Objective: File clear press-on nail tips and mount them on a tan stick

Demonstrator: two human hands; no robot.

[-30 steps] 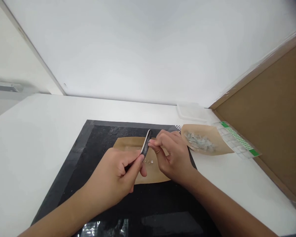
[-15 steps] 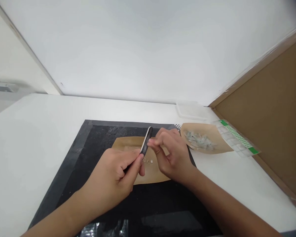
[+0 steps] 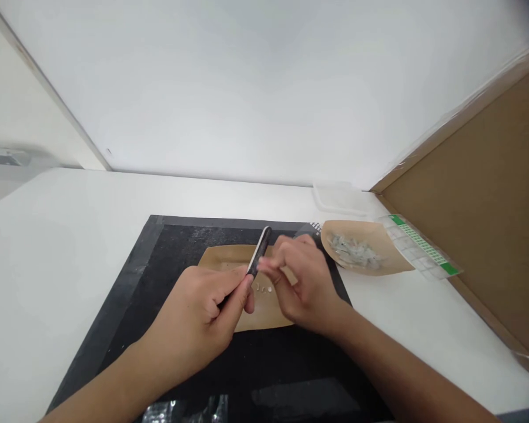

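We are working best by bracing the stick (image 3: 260, 249) firmly low down and meeting its side lightly, above the brown tray (image 3: 268, 314). Our left hand (image 3: 203, 305) is pinching its lower end, fingers closed. Our right hand (image 3: 308, 279) is bringing bent, nearly closed fingers to its side; blur is hiding whether they are gripping anything.

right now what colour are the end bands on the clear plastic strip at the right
Green, clearest in the head view.
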